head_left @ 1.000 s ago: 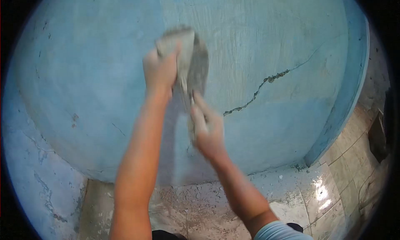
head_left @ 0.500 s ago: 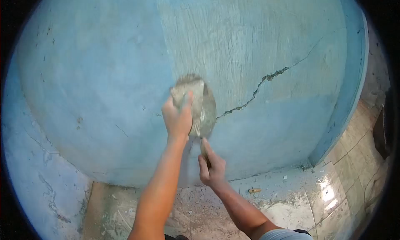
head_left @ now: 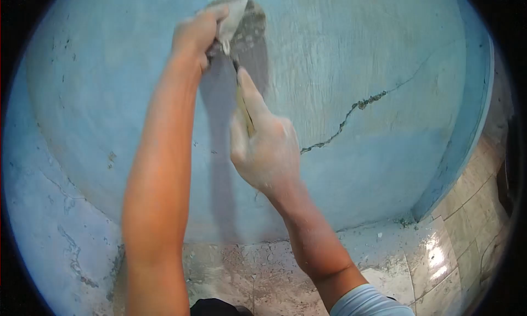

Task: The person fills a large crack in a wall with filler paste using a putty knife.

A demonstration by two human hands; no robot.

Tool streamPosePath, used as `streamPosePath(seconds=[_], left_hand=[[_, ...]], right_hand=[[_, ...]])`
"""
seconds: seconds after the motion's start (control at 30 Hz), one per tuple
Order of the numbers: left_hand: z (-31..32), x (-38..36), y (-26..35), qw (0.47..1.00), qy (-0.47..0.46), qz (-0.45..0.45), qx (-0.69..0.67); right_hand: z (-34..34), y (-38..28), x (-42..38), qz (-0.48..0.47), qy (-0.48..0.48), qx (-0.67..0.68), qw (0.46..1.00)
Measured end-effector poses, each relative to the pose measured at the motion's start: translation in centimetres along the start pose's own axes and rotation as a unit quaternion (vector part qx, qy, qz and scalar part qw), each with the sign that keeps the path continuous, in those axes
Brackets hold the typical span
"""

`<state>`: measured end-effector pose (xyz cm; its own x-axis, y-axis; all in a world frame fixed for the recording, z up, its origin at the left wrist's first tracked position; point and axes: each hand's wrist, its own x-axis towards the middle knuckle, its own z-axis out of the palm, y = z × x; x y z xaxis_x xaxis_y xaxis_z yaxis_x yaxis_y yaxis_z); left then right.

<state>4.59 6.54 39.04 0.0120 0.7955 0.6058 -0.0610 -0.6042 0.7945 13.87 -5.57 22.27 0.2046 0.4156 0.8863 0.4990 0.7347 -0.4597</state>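
Note:
A trowel (head_left: 234, 19) with a pale, triangular metal blade is held up against the upper part of a blue painted wall (head_left: 362, 173). My right hand (head_left: 267, 137) is wrapped around its wooden handle, the index finger stretched along it toward the neck. My left hand (head_left: 196, 37) grips the blade's left side, with the thumb lying on its face. A dark, rounded shadow surrounds the blade and hides the wall surface directly behind it. Pale dust coats my right hand.
A jagged crack (head_left: 343, 122) climbs the wall to the right. Below, the tiled floor (head_left: 384, 275) is strewn with dust and small chips. A blue ledge (head_left: 461, 146) edges the wall at the right. Another flaking wall (head_left: 52, 228) stands at the left.
Both hands have moved up the wall with the trowel, slightly leftward, and its blade now tilts to the right. My right forearm now covers the small wooden piece seen on the floor.

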Motion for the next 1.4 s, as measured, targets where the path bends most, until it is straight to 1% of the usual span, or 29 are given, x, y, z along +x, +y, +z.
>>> streamPosePath(seconds=[0.03, 0.07, 0.1, 0.13, 0.17, 0.23, 0.33, 0.37, 0.43, 0.47, 0.5, 0.53, 0.57, 0.6, 0.67, 0.7, 0.77, 0.83, 0.87, 0.93, 1.0, 1.03, 1.07, 1.13, 1.17, 1.2, 1.23, 1.3, 1.4], left_hand=[[-0.2, -1.5, -1.5, 0.999, 0.022, 0.005, 0.03], [0.4, -5.0, -2.3, 0.997, 0.051, -0.018, 0.055], [0.5, -8.0, -4.1, 0.996, 0.053, -0.031, 0.063], [0.4, -11.1, -6.0, 0.995, 0.054, -0.03, 0.081], [-0.3, -13.1, -9.5, 0.988, 0.081, -0.037, 0.123], [-1.1, -17.5, -14.7, 0.992, 0.09, -0.016, 0.083], [-0.7, -18.3, -13.1, 0.992, 0.089, -0.074, 0.048], [-0.7, -16.3, -12.4, 0.988, 0.093, -0.054, 0.11], [0.6, -11.9, -8.3, 0.993, 0.078, -0.014, 0.088], [1.2, -9.2, -6.0, 0.99, 0.082, 0.023, 0.112], [2.1, -7.0, -3.4, 0.988, 0.081, 0.054, 0.118], [2.7, -3.8, -1.4, 0.991, 0.076, 0.045, 0.103], [2.9, -1.5, -0.5, 0.993, 0.072, 0.036, 0.087], [2.8, -1.0, -0.6, 0.995, 0.059, 0.044, 0.065], [2.8, -0.3, -0.9, 0.997, 0.03, 0.066, 0.021], [3.0, -2.3, -1.4, 0.997, 0.047, 0.065, 0.017], [3.0, -6.4, -4.1, 0.996, 0.064, 0.041, 0.045], [2.6, -11.6, -7.7, 0.994, 0.088, 0.017, 0.061], [2.2, -13.7, -10.9, 0.993, 0.1, 0.012, 0.062], [1.3, -18.3, -15.5, 0.993, 0.105, -0.006, 0.061], [1.2, -19.3, -15.3, 0.994, 0.096, -0.038, 0.037], [1.3, -19.3, -14.9, 0.994, 0.094, -0.056, 0.022], [1.4, -18.0, -14.2, 0.995, 0.089, -0.035, 0.034], [2.1, -13.5, -10.5, 0.995, 0.08, -0.016, 0.055], [2.9, -11.2, -7.5, 0.991, 0.091, 0.007, 0.096], [3.4, -8.1, -5.7, 0.99, 0.087, 0.058, 0.098], [4.2, -5.3, -3.6, 0.995, 0.084, 0.047, 0.026], [4.2, 0.7, -0.8, 0.989, 0.104, 0.031, 0.098], [5.9, -3.4, 2.4, 0.992, 0.082, 0.037, 0.085]], right_hand=[[-0.2, 0.8, -1.7, -0.001, 0.007, -0.006, 1.0], [-0.1, 1.9, -4.1, 0.005, -0.002, -0.019, 1.0], [0.0, 3.1, -7.3, 0.011, -0.014, -0.032, 0.999], [0.1, 4.2, -10.7, 0.024, -0.023, -0.023, 0.999], [0.4, 5.3, -14.2, 0.026, -0.021, -0.02, 0.999], [1.0, 7.0, -19.9, 0.022, -0.003, -0.021, 1.0], [0.8, 7.0, -20.2, 0.041, -0.025, -0.005, 0.999], [0.8, 6.8, -18.5, 0.032, -0.024, -0.015, 0.999], [0.4, 5.5, -12.6, 0.027, -0.023, -0.036, 0.999], [0.5, 5.0, -8.9, 0.025, -0.013, -0.047, 0.998], [0.7, 5.2, -5.0, -0.016, 0.017, -0.019, 1.0], [0.5, 4.7, -2.9, -0.016, 0.018, -0.001, 1.0], [0.3, 4.2, -0.9, -0.016, 0.019, 0.016, 1.0], [-0.2, 3.0, 0.2, 0.02, -0.009, 0.024, 0.999], [-0.4, 3.0, 0.2, 0.026, -0.013, 0.018, 0.999], [-0.4, 4.1, -0.9, -0.004, 0.009, 0.002, 1.0], [-0.5, 6.0, -4.6, -0.016, 0.014, -0.034, 0.999], [-1.1, 7.0, -10.8, 0.037, -0.035, -0.061, 0.997], [-1.3, 7.5, -14.0, 0.072, -0.065, -0.068, 0.993], [-0.5, 10.3, -20.0, 0.01, -0.011, -0.056, 0.998], [-0.5, 9.6, -21.1, 0.02, -0.009, -0.042, 0.999], [-0.5, 9.3, -20.7, 0.024, -0.011, -0.036, 0.999], [-0.6, 9.3, -19.6, 0.023, -0.017, -0.039, 0.999], [-1.1, 7.6, -14.1, 0.025, -0.02, -0.047, 0.998], [-1.3, 6.8, -10.5, 0.024, -0.012, -0.052, 0.998], [-1.5, 6.3, -6.8, -0.003, -0.002, -0.064, 0.998], [-1.7, 5.6, -3.5, -0.014, 0.008, -0.057, 0.998], [-1.8, 4.3, 1.6, -0.023, 0.027, -0.025, 0.999], [-2.0, 4.1, 1.8, -0.042, 0.049, -0.002, 0.998]])
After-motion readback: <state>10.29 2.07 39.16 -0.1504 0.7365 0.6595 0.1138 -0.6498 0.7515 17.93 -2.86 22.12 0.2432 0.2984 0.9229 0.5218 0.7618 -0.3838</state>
